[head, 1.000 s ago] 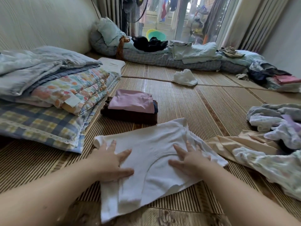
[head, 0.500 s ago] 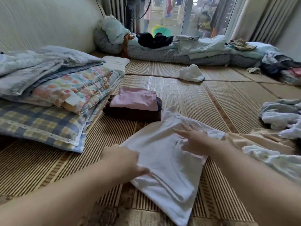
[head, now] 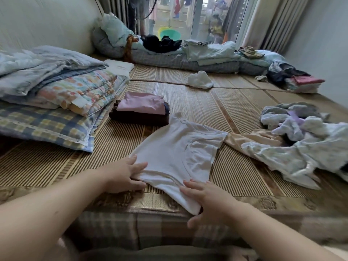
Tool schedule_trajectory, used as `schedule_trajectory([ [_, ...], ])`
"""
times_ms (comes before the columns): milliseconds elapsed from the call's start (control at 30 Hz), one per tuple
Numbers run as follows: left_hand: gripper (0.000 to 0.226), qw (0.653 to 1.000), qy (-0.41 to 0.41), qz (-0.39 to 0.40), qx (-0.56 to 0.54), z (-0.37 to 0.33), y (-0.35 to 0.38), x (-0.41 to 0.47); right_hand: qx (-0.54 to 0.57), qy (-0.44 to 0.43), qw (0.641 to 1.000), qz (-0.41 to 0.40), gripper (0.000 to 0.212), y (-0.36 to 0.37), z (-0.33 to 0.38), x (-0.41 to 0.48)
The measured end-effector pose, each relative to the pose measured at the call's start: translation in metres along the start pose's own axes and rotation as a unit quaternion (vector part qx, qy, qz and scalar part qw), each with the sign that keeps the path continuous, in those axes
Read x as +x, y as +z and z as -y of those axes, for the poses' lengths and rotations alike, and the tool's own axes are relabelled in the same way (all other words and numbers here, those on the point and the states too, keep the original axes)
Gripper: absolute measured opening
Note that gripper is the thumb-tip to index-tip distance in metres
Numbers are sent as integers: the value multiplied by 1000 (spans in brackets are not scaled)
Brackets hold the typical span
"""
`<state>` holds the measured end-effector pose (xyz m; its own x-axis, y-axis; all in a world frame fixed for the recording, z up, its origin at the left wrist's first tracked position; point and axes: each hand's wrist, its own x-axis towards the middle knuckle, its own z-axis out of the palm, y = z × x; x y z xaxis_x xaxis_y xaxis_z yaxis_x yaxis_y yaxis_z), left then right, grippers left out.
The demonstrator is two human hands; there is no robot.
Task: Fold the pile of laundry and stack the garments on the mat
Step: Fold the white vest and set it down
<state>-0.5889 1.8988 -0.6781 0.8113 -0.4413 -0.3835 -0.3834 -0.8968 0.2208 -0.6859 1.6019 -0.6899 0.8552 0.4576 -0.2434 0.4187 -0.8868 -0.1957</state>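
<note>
Woven mat in a cluttered room; a white garment lies at its near edge.
Bedding and a folded stack sit left. Left hand pinches the garment's left edge, right hand its near corner; uneven tugging could undo the fold. Unfolded pile crowds the right, just beside the sleeve.

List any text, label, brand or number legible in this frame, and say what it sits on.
No text can be read.
White flat pillow: a faint dark mark, too blurred to read.
Floral quilt: a pale tag, no legible print.
</note>
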Motion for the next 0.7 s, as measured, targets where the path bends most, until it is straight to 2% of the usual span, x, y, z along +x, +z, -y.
schedule_trajectory([
  [200,106,998,36,23,38,-10,12,-40,78,8,996,-49,49,5,-13,-37],
  [300,106,996,67,-14,58,-8,19,-52,108,54,989,-85,31,3,-11,-42],
  [367,99,993,89,-55,54,-6,23,-58,200,96,971,-91,17,0,-7,-46],
  [567,65,983,134,-111,65,-11,19,-67,356,145,907,-175,23,-17,-5,-56],
  [633,53,980,148,-118,62,-14,19,-69,352,146,906,-185,30,-19,-5,-57],
  [700,41,980,152,-127,35,-17,17,-69,324,145,920,-168,37,-19,-5,-57],
])
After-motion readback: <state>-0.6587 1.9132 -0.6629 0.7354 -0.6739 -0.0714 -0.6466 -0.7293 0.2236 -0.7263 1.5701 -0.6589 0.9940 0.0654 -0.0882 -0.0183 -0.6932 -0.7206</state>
